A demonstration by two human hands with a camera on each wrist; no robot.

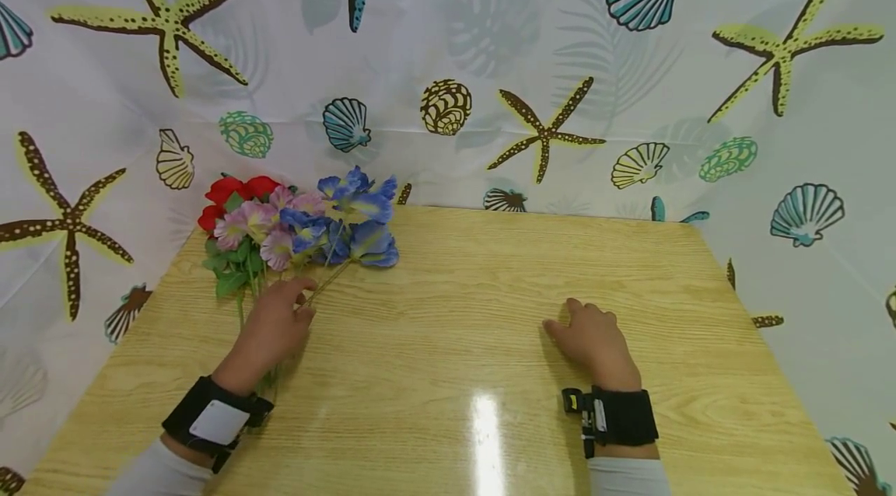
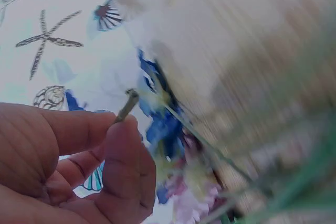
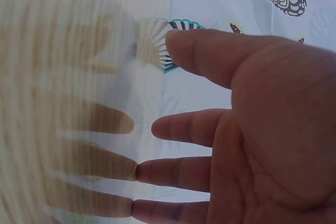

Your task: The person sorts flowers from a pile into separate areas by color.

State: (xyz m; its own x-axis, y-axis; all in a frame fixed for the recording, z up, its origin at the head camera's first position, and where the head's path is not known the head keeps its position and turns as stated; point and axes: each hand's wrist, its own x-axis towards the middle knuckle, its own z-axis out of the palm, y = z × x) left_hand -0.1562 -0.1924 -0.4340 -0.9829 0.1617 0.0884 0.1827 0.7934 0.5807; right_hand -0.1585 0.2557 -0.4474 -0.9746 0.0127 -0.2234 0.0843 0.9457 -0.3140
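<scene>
With thumb and forefinger my left hand [image 1: 274, 323] pinches a thin flower stem [image 2: 126, 109], whose tip pokes out past the fingertips in the left wrist view. In the head view that stem runs up and right to the blue flowers [image 1: 372, 238]. Pink flowers [image 1: 277, 247] and red flowers [image 1: 225, 190] lie beside them, with green leaves [image 1: 229, 283] below, at the table's far left. My right hand [image 1: 593, 337] holds nothing; its fingers are spread, and in the right wrist view the fingertips [image 3: 144, 172] are right at the tabletop.
The wooden table [image 1: 462, 302] has a light grain and a glare spot near its front. Behind it and along both sides hangs a white cloth [image 1: 413, 53] printed with starfish and shells. More green stems [image 2: 299, 182] cross the left wrist view, blurred.
</scene>
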